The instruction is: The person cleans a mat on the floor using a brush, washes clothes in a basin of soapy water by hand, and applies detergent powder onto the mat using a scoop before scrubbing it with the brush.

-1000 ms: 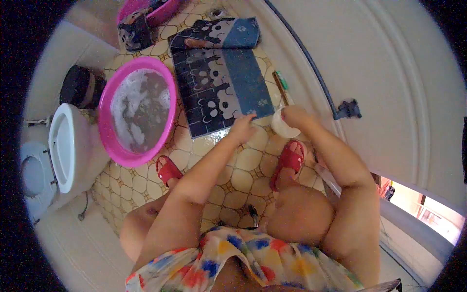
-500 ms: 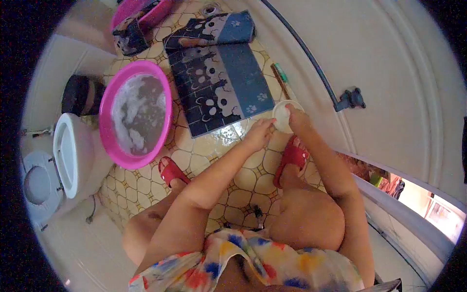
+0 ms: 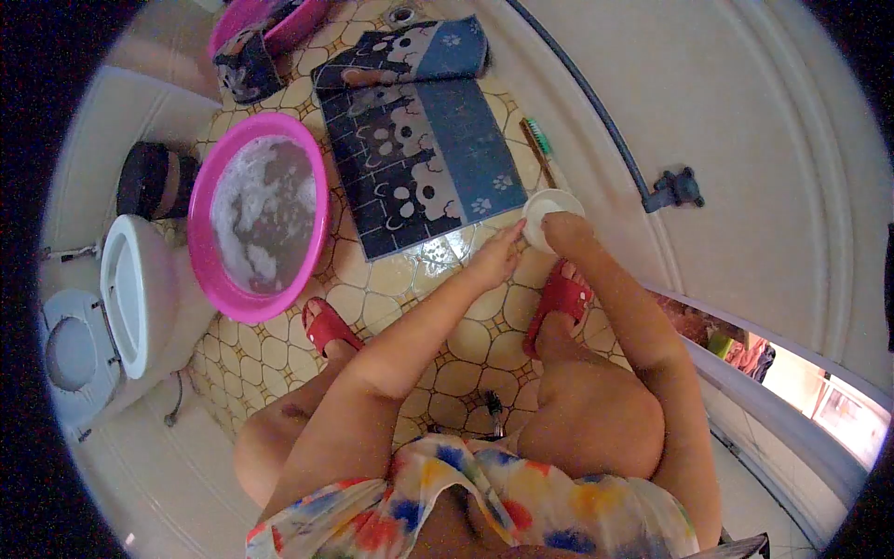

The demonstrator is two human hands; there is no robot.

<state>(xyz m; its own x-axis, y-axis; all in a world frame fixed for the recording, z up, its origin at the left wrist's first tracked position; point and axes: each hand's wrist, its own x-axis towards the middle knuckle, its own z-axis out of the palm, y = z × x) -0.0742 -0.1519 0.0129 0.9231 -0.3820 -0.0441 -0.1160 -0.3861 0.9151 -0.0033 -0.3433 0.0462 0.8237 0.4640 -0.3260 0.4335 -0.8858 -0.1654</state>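
A small white bowl (image 3: 551, 201) is between my hands, near the right wall. My left hand (image 3: 498, 259) has its fingers on the bowl's left rim, gripping it. The fingers of my right hand (image 3: 568, 235) reach down into the bowl, closed together; what they hold, if anything, is hidden. Just left of the bowl lies a dark blue patterned mat (image 3: 419, 168), its far end folded over. A brush with green bristles (image 3: 537, 137) lies on the floor beyond the bowl.
On the left stands a pink basin (image 3: 323, 219) of foamy water, beside a toilet (image 3: 140, 293) and a dark bin (image 3: 149, 182). Another pink basin (image 3: 298, 26) with dark cloth is at the top. A hose (image 3: 596, 101) runs along the right wall.
My left hand has moved right, from the mat's near edge to the bowl's rim. The bowl has been set more upright, and my right hand has gone from its rim down into it.
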